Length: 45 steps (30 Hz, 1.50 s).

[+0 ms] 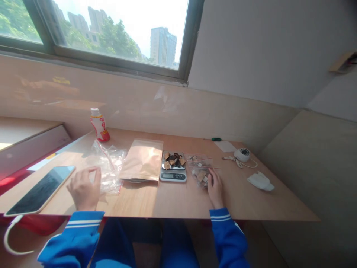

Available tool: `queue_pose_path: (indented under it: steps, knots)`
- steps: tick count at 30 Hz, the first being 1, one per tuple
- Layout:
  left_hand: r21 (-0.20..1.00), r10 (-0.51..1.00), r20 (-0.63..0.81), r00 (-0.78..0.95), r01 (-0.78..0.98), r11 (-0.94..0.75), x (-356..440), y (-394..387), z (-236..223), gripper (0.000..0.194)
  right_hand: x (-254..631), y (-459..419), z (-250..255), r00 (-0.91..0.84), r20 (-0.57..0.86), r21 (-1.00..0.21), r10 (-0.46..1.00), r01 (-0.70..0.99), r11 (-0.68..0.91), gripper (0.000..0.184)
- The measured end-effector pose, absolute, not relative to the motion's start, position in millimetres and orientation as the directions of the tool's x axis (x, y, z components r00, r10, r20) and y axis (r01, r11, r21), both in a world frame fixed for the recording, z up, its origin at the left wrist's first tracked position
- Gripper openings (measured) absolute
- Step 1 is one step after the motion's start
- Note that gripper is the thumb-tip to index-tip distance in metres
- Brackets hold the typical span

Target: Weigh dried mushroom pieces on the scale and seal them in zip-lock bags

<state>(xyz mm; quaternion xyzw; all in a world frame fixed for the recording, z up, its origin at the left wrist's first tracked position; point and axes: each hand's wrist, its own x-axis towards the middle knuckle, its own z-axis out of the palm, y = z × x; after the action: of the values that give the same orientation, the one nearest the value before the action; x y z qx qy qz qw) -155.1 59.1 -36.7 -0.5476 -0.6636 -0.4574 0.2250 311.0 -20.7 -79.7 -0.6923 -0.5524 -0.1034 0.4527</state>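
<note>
My left hand (85, 188) is loosely curled above the table at the left, beside several clear zip bags (108, 173). Nothing shows between its fingers. My right hand (215, 188) has thumb and fingers at the right edge of a clear zip bag (201, 176) with brown chunks and small white packets inside. Another filled zip bag (193, 158) lies just behind it. Between my hands a small digital scale (173, 176) carries several brown, dark-edged chunks (174, 160). A flat kraft paper pouch (143, 160) lies left of the scale, its opening facing me.
A phone (41, 190) with a white cable lies at the left edge. A red and white bottle (99, 125) stands at the back left. On the right are a white round device (242, 154) with a cord, a crumpled tissue (260, 181), paper (225, 146) and a green-handled tool (216, 139).
</note>
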Motion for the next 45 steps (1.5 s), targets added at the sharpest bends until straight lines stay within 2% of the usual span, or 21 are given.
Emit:
queue_pose_path:
  steps: [4, 6, 8, 11, 13, 16, 19, 22, 27, 31, 35, 40, 43, 45]
  knots:
    - [0.313, 0.489, 0.863, -0.129, 0.895, -0.316, -113.6, 26.3, -13.3, 0.021, 307.8, -20.7, -78.3, 0.366, 0.699, -0.437, 0.614, 0.899, -0.038, 0.043]
    - [0.29, 0.503, 0.864, -0.03, 0.846, -0.448, -90.0, 10.1, -7.6, 0.018, 307.8, -20.3, -77.3, 0.378, 0.717, -0.425, 0.586, 0.903, -0.061, 0.042]
    - [0.317, 0.532, 0.846, 0.017, 0.788, -0.528, -69.2, -2.7, -7.9, 0.017, 306.8, -21.5, -73.5, 0.388, 0.73, -0.44, 0.563, 0.897, -0.048, 0.041]
    - [0.373, 0.548, 0.836, 0.025, 0.706, -0.602, -45.2, -16.2, -16.0, 0.019, 293.5, -31.1, -60.8, 0.384, 0.724, -0.509, 0.573, 0.858, 0.068, 0.038]
    - [0.4, 0.558, 0.829, 0.04, 0.655, -0.641, -33.3, -23.5, -22.3, 0.02, 271.4, -43.6, -49.2, 0.385, 0.676, -0.593, 0.628, 0.79, 0.154, 0.035]
    - [0.386, 0.551, 0.827, 0.113, 0.598, -0.702, -19.2, -33.7, -28.5, 0.021, 223.3, -66.1, -30.1, 0.312, 0.458, -0.778, 0.833, 0.593, 0.206, 0.035]
    - [0.343, 0.534, 0.827, 0.178, 0.592, -0.729, -8.2, -41.7, -30.2, 0.021, 179.8, -80.4, -10.4, 0.167, 0.356, -0.857, 0.919, 0.451, 0.25, 0.036]
    - [0.314, 0.522, 0.831, 0.19, 0.615, -0.724, -0.4, -46.0, -30.0, 0.023, 159.3, -80.8, 6.1, 0.197, 0.337, -0.887, 0.921, 0.395, 0.24, 0.034]
    - [0.367, 0.569, 0.811, 0.134, 0.642, -0.673, 6.0, -46.1, -28.9, 0.045, 158.1, -76.0, 19.0, 0.19, 0.328, -0.881, 0.925, 0.416, 0.227, 0.034]
    - [0.34, 0.544, 0.79, 0.281, 0.538, -0.772, 14.0, -35.7, -27.5, 0.055, 157.3, -77.8, 22.8, 0.118, 0.339, -0.858, 0.933, 0.447, 0.254, 0.032]
    - [0.361, 0.488, 0.825, 0.284, 0.398, -0.843, 26.8, -18.7, -27.8, 0.043, 158.5, -75.8, 25.0, 0.073, 0.382, -0.802, 0.921, 0.522, 0.291, 0.031]
    - [0.329, 0.432, 0.874, 0.224, 0.381, -0.864, 34.6, 1.9, -26.5, 0.009, 174.5, -67.6, 19.2, 0.151, 0.407, -0.75, 0.901, 0.619, 0.234, 0.031]
    - [0.348, 0.422, 0.903, 0.081, 0.439, -0.828, 36.3, 14.9, -28.5, 0.004, 191.9, -59.7, 11.7, 0.288, 0.397, -0.746, 0.872, 0.654, 0.124, 0.033]
    - [0.394, 0.436, 0.9, -0.026, 0.479, -0.785, 37.9, 23.3, -33.2, 0.005, 203.5, -52.8, 6.7, 0.318, 0.37, -0.75, 0.873, 0.657, 0.079, 0.035]
